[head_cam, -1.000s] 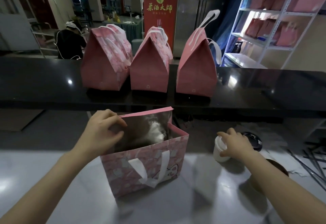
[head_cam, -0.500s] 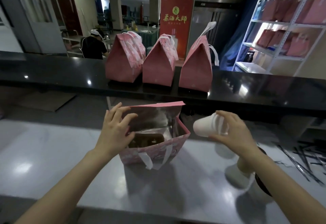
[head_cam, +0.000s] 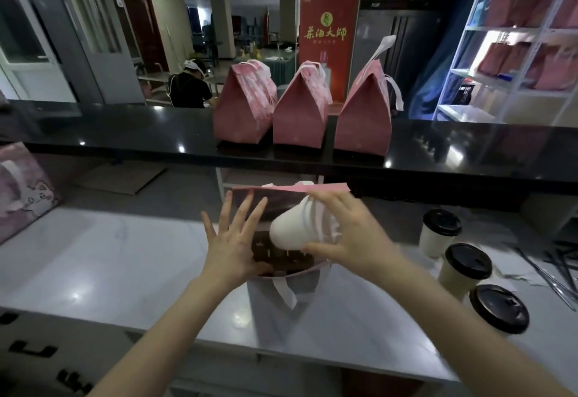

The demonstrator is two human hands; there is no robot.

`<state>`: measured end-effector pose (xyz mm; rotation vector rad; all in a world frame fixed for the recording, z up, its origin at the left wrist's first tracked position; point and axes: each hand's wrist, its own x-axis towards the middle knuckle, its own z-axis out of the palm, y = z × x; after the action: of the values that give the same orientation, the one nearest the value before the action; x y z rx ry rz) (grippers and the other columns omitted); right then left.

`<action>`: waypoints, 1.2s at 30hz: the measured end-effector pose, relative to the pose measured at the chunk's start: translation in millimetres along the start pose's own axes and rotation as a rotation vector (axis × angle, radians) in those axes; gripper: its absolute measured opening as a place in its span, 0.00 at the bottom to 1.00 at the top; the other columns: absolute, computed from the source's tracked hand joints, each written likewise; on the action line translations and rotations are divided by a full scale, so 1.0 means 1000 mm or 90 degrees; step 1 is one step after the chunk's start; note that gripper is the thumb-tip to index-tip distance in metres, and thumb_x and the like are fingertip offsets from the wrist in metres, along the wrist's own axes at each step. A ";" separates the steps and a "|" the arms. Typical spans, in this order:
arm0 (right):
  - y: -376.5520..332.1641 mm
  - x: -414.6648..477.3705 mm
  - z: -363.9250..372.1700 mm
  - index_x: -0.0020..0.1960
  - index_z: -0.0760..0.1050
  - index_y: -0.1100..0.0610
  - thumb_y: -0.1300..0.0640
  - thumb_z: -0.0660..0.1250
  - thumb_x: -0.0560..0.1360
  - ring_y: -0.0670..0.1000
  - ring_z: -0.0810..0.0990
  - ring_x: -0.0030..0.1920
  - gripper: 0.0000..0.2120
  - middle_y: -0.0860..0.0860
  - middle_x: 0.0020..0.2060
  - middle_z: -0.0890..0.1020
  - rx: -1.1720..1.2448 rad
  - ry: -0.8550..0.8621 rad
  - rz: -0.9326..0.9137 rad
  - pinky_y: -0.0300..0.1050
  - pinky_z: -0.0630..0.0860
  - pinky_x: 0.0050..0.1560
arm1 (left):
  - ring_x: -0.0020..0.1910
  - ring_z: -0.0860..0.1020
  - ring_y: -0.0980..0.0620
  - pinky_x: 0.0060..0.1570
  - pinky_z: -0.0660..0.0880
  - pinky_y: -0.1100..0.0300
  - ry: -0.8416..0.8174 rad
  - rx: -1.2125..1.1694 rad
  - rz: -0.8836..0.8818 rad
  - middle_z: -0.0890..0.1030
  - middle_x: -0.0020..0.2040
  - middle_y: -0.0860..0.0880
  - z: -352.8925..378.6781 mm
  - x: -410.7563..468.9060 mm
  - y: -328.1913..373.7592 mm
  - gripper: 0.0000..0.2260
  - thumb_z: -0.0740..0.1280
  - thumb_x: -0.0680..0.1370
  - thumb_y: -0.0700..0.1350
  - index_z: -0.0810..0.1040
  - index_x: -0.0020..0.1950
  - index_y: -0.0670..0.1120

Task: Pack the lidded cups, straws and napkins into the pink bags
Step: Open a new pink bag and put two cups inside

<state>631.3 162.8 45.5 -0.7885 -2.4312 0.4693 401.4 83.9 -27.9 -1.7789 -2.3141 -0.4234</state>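
Observation:
An open pink bag stands on the white counter in front of me. My right hand grips a white lidded cup, tilted sideways over the bag's mouth, its base pointing left. My left hand has its fingers spread straight and presses against the bag's left wall. A brown cup carrier shows inside the bag. Three more lidded cups with black lids stand at the right. Dark straws lie at the far right.
Three closed pink bags stand on the black raised ledge behind. Another pink bag is at the left edge. A white shelf with more pink bags stands at the right. A person sits in the background.
My right hand has carried the white cup from the right to above the bag's mouth. My left hand has opened its fingers against the bag's left side.

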 end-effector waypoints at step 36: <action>0.027 0.148 0.166 0.75 0.59 0.49 0.49 0.66 0.75 0.58 0.58 0.73 0.31 0.52 0.73 0.61 -0.226 -0.460 0.160 0.59 0.61 0.72 | 0.76 0.51 0.56 0.49 0.81 0.55 -0.132 -0.379 0.145 0.30 0.73 0.68 0.018 0.069 -0.060 0.57 0.76 0.59 0.56 0.38 0.73 0.71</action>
<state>444.4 249.1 -42.3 -1.2529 -3.1550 0.4793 326.4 138.1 -29.2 -2.4240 -2.2194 -1.0130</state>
